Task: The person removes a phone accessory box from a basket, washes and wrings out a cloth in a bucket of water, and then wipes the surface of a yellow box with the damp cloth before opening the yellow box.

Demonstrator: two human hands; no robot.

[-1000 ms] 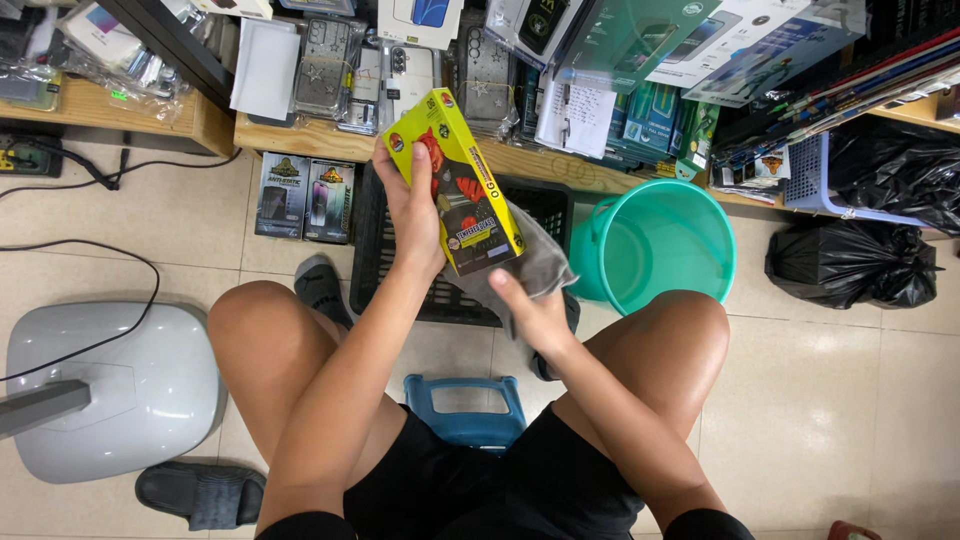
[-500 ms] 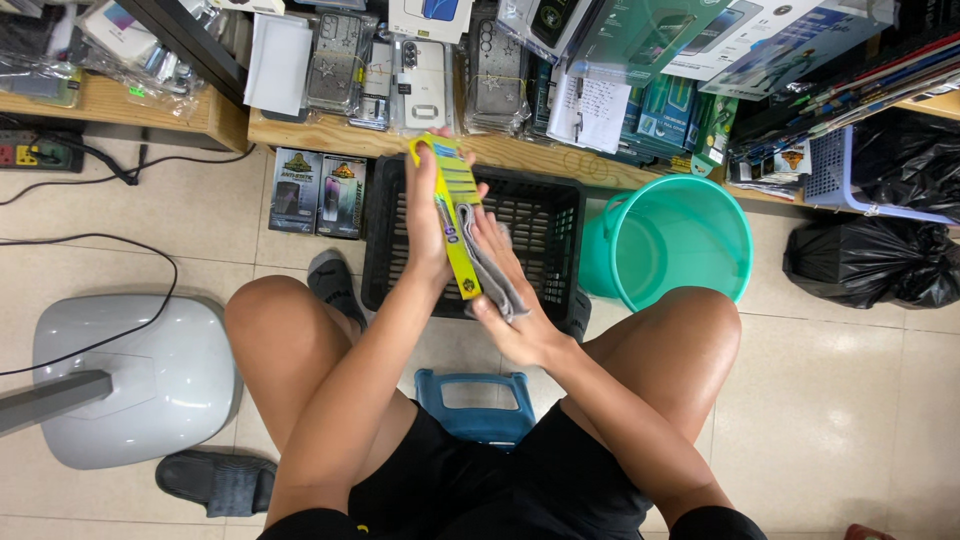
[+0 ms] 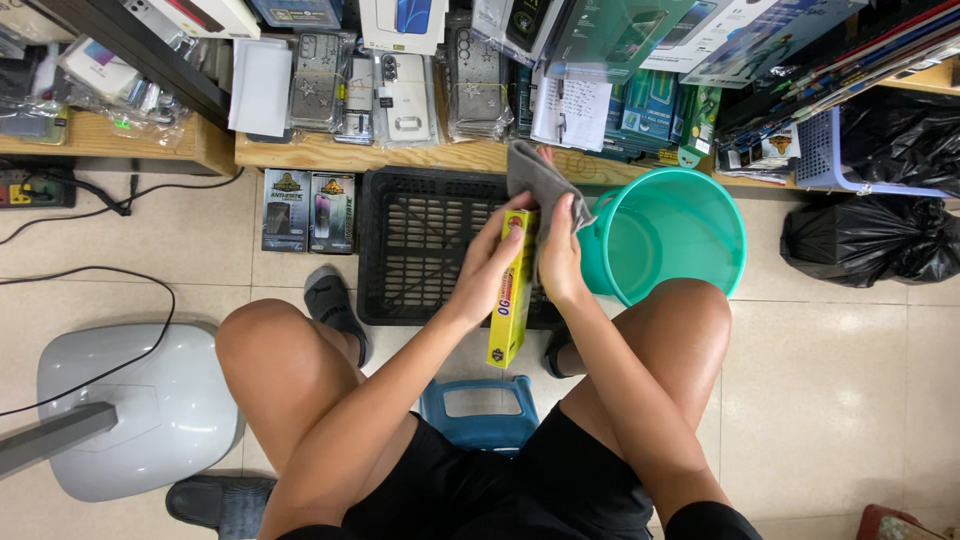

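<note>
My left hand grips a flat yellow packaged box, held edge-on and upright over the black plastic crate. Pressed against the box's right side, my right hand holds a grey cloth that sticks up above the box's top. Both hands are between my knees as I sit on a low blue stool.
A teal bucket stands right of the crate. A wooden shelf edge carries phone cases and boxed goods. Two small packages lie on the tile floor. A grey fan base with cable is at left, black bags at right.
The box has turned from face-up to edge-on and dropped lower. My right hand moved from its bottom to its side, and the grey cloth now rises above the box.
</note>
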